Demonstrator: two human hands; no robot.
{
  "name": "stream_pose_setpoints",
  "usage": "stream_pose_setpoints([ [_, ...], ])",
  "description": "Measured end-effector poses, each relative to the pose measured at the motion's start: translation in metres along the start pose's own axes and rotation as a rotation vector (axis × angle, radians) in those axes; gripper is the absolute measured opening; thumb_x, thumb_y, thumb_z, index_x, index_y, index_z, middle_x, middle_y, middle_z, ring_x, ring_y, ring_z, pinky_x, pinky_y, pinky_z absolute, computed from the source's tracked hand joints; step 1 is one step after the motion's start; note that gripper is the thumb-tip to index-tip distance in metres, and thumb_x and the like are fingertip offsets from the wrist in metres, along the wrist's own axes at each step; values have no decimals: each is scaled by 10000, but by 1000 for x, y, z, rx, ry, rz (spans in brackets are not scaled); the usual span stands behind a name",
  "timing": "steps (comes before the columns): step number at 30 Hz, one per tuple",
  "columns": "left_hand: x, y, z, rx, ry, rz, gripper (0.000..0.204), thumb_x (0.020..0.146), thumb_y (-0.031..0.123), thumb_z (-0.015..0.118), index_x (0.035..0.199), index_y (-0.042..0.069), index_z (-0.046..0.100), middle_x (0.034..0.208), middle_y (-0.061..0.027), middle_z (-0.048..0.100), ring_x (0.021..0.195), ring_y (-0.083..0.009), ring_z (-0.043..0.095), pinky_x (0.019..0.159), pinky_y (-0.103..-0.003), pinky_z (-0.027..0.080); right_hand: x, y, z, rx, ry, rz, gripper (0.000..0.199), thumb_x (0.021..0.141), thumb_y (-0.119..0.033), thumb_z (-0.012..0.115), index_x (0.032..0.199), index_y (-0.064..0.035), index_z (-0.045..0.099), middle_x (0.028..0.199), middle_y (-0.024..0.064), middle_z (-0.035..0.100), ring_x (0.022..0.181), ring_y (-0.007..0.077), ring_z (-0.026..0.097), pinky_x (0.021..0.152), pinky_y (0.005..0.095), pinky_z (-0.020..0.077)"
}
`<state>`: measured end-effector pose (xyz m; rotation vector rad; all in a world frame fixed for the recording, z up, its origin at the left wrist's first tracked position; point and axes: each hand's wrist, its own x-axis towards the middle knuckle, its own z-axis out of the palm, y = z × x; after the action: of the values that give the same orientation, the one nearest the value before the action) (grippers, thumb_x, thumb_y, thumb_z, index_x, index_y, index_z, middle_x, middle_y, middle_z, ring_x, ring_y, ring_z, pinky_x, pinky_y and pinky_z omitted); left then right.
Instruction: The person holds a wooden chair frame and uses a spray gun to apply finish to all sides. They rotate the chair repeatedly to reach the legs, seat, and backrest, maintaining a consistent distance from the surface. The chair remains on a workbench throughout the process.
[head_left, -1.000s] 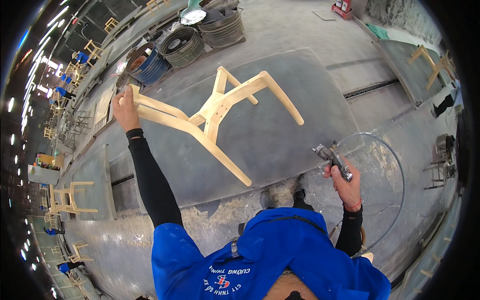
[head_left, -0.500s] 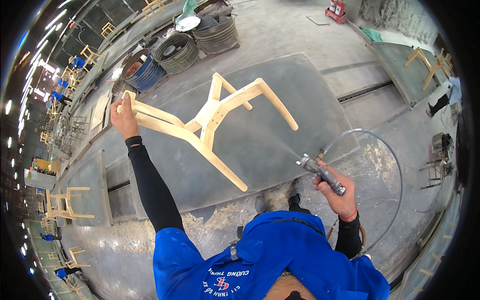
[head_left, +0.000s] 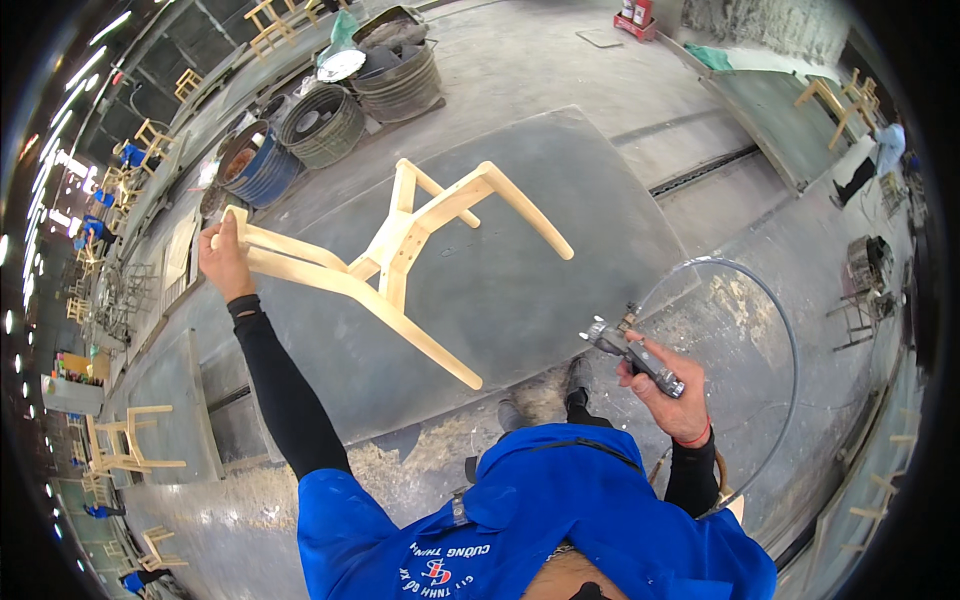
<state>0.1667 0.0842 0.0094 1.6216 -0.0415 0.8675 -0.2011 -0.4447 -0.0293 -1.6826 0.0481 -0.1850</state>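
Observation:
A pale wooden chair frame (head_left: pixel 408 232), with several legs and a crossed middle, is held up over a grey board. At its left end my left hand (head_left: pixel 228 262) is closed round the wood, thumb on top. My right hand (head_left: pixel 672 392) wraps the grip of a metal spray gun (head_left: pixel 632 356), its nozzle toward the frame. No mist shows at the nozzle now. A grey hose (head_left: pixel 782 300) loops out from the gun to the right and back toward my right forearm.
The large grey board (head_left: pixel 590 330) spreads beneath the frame. Beyond it stand a blue drum (head_left: pixel 262 168) and metal tubs (head_left: pixel 400 85). More wooden chair frames (head_left: pixel 130 440) stand at the left, where people in blue work. Another person (head_left: pixel 885 150) is at the far right.
The fine spray from the gun has stopped. My view has turned a little, so the chair frame and left hand appear farther left. Both hands keep their hold.

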Motion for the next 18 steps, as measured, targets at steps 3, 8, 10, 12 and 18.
stream_pose_setpoints([
  [3,5,-6,0,43,2,27,294,929,288,816,910,68,622,843,-23,660,710,-94,604,593,-248,492,0,1,1,23,66,-33,520,974,-186,753,1413,47,598,1026,119,755,914,132,691,825,279,553],
  [8,13,-12,1,21,-38,-50,259,938,239,803,924,81,598,881,-65,703,763,-134,674,660,-286,538,11,29,-21,5,233,-42,540,996,-272,738,1405,52,601,987,98,734,874,131,667,783,286,556],
  [10,16,-15,2,58,-39,-25,270,936,256,800,920,73,602,869,-61,698,759,-136,665,669,-290,533,12,51,-32,-43,298,43,530,1004,-306,726,1381,51,624,932,69,711,813,112,645,742,282,554],
  [12,20,-19,3,89,-30,-33,270,946,269,784,924,56,620,867,-56,697,769,-135,651,705,-296,531,14,75,-48,-77,327,146,509,1004,-304,724,1366,45,640,904,55,700,785,102,634,721,277,552],
  [18,43,-45,-19,84,-46,-15,240,945,224,762,1000,20,646,958,-87,695,868,-175,665,781,-327,543,2,135,-84,-155,352,361,417,1004,-272,718,1292,28,692,868,31,681,748,88,624,677,273,548],
])
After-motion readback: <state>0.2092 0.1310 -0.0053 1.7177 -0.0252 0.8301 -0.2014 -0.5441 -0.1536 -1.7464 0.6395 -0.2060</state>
